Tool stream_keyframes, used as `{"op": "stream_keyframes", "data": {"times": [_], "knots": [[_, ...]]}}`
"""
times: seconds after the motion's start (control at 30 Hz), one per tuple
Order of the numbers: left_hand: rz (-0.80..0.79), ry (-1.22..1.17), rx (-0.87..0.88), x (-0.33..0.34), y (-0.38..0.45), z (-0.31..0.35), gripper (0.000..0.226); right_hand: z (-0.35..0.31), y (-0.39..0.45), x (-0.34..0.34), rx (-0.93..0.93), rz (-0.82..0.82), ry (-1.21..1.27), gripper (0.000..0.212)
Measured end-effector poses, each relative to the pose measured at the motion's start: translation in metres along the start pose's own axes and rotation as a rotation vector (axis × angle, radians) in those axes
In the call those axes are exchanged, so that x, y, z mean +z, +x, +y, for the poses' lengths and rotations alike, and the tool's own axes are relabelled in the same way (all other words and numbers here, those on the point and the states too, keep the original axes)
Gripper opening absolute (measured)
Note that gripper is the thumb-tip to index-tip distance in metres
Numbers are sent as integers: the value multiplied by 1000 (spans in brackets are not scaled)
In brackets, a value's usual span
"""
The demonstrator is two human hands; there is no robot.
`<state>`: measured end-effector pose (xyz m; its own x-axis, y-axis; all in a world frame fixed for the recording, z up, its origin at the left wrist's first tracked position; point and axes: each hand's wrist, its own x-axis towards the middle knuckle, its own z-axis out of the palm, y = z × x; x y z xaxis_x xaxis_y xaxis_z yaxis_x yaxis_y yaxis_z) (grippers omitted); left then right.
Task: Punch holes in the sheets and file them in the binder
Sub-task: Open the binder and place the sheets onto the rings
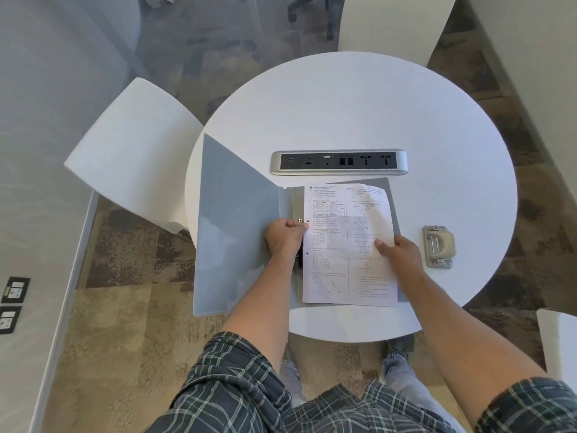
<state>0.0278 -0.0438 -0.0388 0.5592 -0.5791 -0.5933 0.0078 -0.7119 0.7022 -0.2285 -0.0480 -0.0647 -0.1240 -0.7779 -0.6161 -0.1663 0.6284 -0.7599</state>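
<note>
Over the binder (237, 229), punched sheet (346, 245) goes onto rings: left hand (282, 237) pinches its edge, right hand (398, 254) grips opposite; closing remains.

Binder (237, 232) rings largely behind the left hand (285, 237); sheet (348, 245) print illegible.

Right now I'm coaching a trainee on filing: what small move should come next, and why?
Probably lower the printed white sheet so its punched holes slip over the ring clip of the open grey plastic binder. The left hand pinches the sheet's holed edge at the clip, the right hand holds the opposite edge, and the sheet isn't lying flat yet.
</note>
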Motion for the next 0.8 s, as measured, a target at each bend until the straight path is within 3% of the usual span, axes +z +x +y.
{"op": "stream_keyframes", "data": {"times": [0.2, 0.37, 0.8], "knots": [[11, 21, 57, -4, 4, 9, 26, -6, -4, 2, 15, -46, 9, 14], [-59, 125, 95, -5, 9, 6, 11, -5, -5, -3, 21, -80, 0, 15], [26, 205, 171, -1, 11, 11, 10, -4, -8, 2, -24, -25, 92, 13]]}}
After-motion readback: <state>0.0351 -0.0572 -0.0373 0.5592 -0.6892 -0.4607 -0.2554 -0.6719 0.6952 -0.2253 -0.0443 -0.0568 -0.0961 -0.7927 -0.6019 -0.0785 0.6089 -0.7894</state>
